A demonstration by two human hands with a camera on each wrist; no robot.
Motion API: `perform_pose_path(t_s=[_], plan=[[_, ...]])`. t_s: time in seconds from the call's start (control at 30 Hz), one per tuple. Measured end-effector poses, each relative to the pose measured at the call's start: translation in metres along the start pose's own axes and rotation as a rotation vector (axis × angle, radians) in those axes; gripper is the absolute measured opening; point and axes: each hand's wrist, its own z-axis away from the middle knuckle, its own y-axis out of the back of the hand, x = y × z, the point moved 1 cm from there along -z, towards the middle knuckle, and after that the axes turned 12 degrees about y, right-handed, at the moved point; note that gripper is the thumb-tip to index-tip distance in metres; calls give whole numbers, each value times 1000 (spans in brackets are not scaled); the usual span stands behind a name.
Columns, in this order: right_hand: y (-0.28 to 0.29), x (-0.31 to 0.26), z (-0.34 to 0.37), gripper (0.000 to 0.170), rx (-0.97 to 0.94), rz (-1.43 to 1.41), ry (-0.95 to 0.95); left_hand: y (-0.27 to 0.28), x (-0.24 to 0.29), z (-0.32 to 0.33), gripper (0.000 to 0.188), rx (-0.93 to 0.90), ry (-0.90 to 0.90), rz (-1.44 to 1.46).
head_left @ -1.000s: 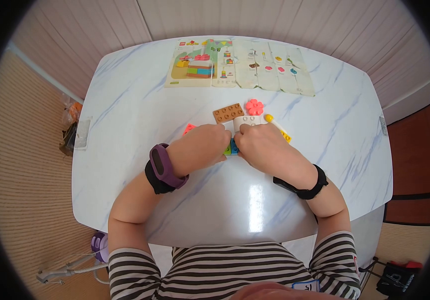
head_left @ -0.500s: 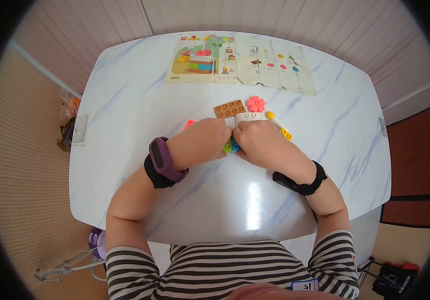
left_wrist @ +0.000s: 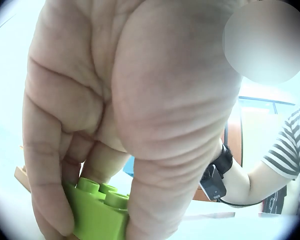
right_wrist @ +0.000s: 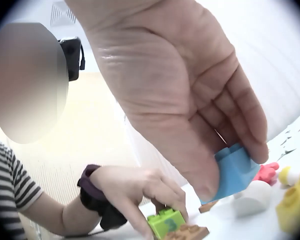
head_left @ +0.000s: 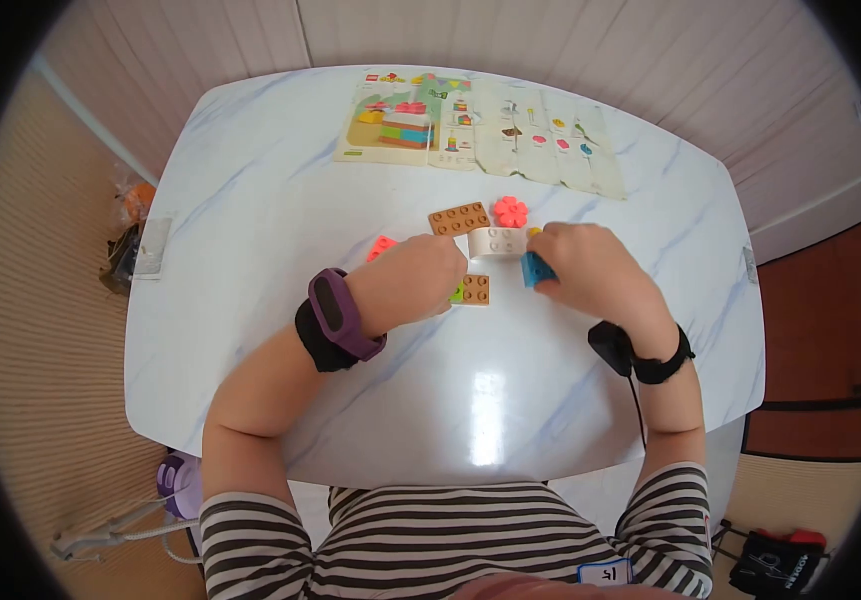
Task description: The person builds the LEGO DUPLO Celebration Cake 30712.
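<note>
The right hand [head_left: 598, 272] has moved away to the right with the blue brick [head_left: 536, 268], which a moment earlier sits side by side with the green brick [head_left: 458, 291] between the two hands. The brown brick [head_left: 477, 290] that carries the green brick now shows its bare studs where the blue one was. The left hand [head_left: 415, 278] stays in nearly the same place; its grip is closed on the green brick, thumb on one side and fingers on the other. The right hand's grip is closed too, pinching the tilted blue brick between thumb and fingers, near the right end of the white brick [head_left: 496, 243].

With the hands apart, more of the white brick is visible. The yellow-tipped white stick, seen in full earlier, is now mostly hidden by the right hand, with only its yellow tip [head_left: 535, 232] showing in the head view. The second brown brick [head_left: 459, 218] and the pink flower [head_left: 510, 211] lie beyond the white brick as before, and a pink-red brick [head_left: 382, 246] shows beside the left hand. The unfolded leaflet [head_left: 480, 135] lies at the far side of the bench [head_left: 400, 410].
</note>
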Motion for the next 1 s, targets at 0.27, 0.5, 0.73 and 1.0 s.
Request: perform_pose_path(t_s=[0.27, 0.5, 0.73, 1.0], plan=[[-40, -21, 12, 33, 10, 79, -20, 2, 3, 1, 24, -18, 24, -77], [-9, -2, 30, 17, 320, 141, -55, 2, 5, -2, 24, -116, 98, -77], [-25, 12, 45, 29, 114, 74, -75, 5, 4, 1, 26, -115, 68, -78], [-24, 19, 49, 36, -14, 87, -52, 13, 5, 7, 35, -104, 93, 17]])
